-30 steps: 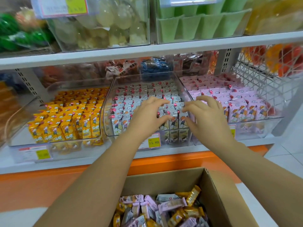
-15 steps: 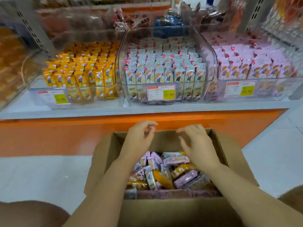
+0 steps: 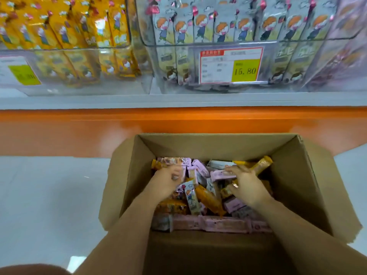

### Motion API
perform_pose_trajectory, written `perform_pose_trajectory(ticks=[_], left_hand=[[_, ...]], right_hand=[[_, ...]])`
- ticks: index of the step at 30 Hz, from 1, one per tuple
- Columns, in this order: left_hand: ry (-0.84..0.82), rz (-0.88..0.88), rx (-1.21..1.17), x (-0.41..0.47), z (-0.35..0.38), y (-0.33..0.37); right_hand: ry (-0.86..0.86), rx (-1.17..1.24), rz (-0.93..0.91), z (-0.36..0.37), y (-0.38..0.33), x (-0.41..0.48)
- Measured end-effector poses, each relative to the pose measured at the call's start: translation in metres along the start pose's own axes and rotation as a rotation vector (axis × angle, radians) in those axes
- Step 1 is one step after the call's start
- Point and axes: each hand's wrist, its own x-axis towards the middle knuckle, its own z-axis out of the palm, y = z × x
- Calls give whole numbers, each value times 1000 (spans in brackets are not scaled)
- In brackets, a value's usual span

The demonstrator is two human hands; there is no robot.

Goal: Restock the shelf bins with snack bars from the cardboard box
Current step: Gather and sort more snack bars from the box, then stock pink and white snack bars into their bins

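Both forearms reach forward and down, side by side. The left hand (image 3: pixel 165 184) is blurred, fingers curled under, grip unclear. The right hand (image 3: pixel 248 188) is palm down, fingers (image 3: pixel 235 171) spread ahead, thumb out sideways.

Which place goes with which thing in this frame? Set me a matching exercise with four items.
Things
1 yellow-wrapped snack bars
2 pale grey-wrapped snack bars
3 open brown cardboard box
4 right hand

Places
a on the floor, below the orange panel
b left side of the white shelf
c among loose bars in the box
d on that shelf, behind the 16.80 label

Pairs: 1-b, 2-d, 3-a, 4-c
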Motion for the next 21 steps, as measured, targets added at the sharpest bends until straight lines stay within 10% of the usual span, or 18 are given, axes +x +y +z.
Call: perform_pose_trajectory(ticks=[21], left_hand=[[79,-72,-47,5,-9,-9]], right_hand=[[-123,-240,-7,-7,-5,15]])
